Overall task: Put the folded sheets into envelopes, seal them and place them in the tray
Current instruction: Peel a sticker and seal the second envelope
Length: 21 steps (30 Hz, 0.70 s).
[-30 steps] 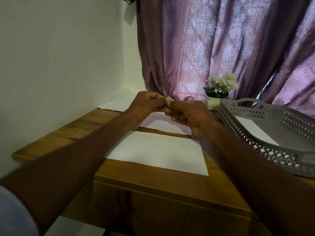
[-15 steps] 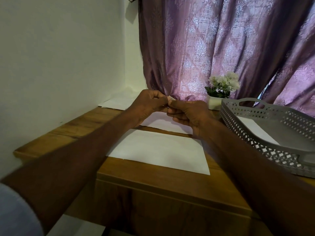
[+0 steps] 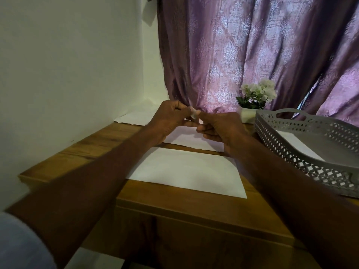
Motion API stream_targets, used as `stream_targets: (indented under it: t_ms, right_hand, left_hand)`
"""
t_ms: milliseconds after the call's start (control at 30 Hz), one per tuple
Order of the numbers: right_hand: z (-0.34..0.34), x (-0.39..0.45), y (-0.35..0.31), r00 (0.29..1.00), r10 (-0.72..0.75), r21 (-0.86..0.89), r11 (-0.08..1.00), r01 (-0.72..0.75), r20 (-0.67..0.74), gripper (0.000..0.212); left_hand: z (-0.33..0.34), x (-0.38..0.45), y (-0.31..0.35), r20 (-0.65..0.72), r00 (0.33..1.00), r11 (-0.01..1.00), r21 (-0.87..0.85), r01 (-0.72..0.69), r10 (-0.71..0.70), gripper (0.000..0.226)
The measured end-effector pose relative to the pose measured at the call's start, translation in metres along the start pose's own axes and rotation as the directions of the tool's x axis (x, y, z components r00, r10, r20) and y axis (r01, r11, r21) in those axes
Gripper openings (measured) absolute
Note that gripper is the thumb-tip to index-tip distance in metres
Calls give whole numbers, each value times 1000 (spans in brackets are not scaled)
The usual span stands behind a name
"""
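Envelope [image 3: 186,171], white, flat on wooden table [image 3: 174,208], near front edge, below both hands. Second white sheet [image 3: 186,139] just behind it, partly hidden by hands. Further white paper [image 3: 134,119] at far left corner against wall [image 3: 68,65]. Small pale scrap [image 3: 193,114] pinched between fingertips of left hand [image 3: 171,118] and right hand [image 3: 219,127], both closed on it, raised above table; nature of scrap not discernible. Grey perforated tray [image 3: 303,140] at right, white envelope [image 3: 297,144] inside. White-flowered pot plant [image 3: 254,98] behind tray. Purple patterned curtain [image 3: 252,51] at back.
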State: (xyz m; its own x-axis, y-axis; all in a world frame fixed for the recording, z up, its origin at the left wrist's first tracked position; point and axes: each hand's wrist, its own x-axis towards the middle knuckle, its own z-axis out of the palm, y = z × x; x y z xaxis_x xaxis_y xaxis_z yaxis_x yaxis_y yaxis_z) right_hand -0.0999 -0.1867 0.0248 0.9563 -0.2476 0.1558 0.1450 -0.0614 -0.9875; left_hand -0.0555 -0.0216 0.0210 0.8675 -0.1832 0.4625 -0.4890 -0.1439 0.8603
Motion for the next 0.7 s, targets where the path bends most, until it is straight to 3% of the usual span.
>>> stream_targets:
  t_ms: [100, 200, 367, 467, 700]
  right_hand:
    - [-5, 7, 0, 998, 15, -5, 1000, -16, -67, 30]
    - [-7, 6, 0, 997, -37, 27, 999, 39, -67, 5]
    - [0, 1, -6, 999, -24, 42, 999, 23, 29, 17]
    - [0, 3, -5, 1000, -19, -1, 1000, 19, 9, 13]
    - [1, 2, -6, 1000, 0, 39, 999, -1, 24, 14]
  left_hand:
    - [-8, -1, 6, -72, 997, 998, -52, 33, -37, 13]
    - [-10, -1, 7, -43, 997, 992, -115, 57, -62, 26]
    - [-4, 0, 0, -11, 1000, 999, 14, 29, -29, 30]
    - [-5, 1, -3, 9, 1000, 997, 79, 14, -15, 27]
    - [-5, -2, 1, -41, 998, 996, 78, 45, -42, 24]
